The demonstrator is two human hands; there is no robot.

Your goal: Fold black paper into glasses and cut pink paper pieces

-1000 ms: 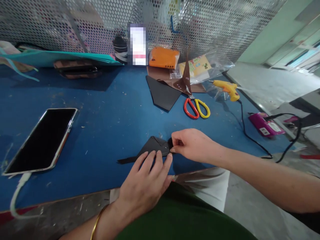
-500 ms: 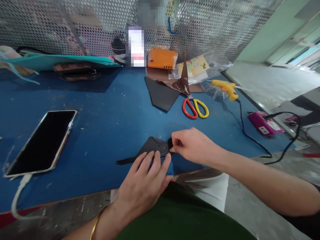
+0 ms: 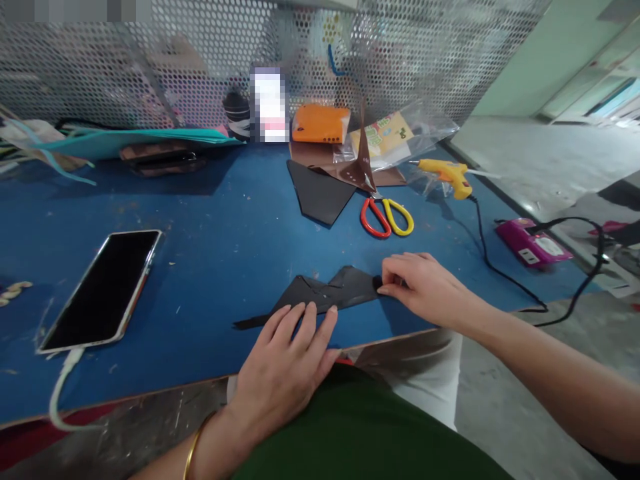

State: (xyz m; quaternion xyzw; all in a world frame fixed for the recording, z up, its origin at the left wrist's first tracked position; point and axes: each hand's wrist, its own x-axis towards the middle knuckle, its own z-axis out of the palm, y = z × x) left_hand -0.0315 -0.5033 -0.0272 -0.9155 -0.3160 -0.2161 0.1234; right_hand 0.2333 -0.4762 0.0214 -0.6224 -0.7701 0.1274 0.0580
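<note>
A dark, thin cut-out sheet (image 3: 320, 292) lies near the table's front edge, with a narrow strip at its left end and peaked upper edges. Whether it is paper or leather I cannot tell. My left hand (image 3: 287, 363) rests with its fingers stretched out over the lower edge of this black sheet. At the sheet's right end, my right hand (image 3: 423, 283) is closed, thumb and forefinger pinching the tip. Beyond the hands lie a flat black piece (image 3: 323, 197) and scissors (image 3: 376, 219) with one red and one yellow handle, their blades under a brown piece (image 3: 357, 172).
A yellow glue gun (image 3: 447, 175) lies at the right, its black cord running to a purple power box (image 3: 533, 241). A phone (image 3: 103, 290) with a white cable is at the left. Along the mesh panel (image 3: 200, 60) stand an orange case (image 3: 320, 125) and a lit screen (image 3: 270, 103).
My right hand has moved right, and the black sheet now spreads out further, showing a second peak. My left hand stays in place. The view has shifted slightly.
</note>
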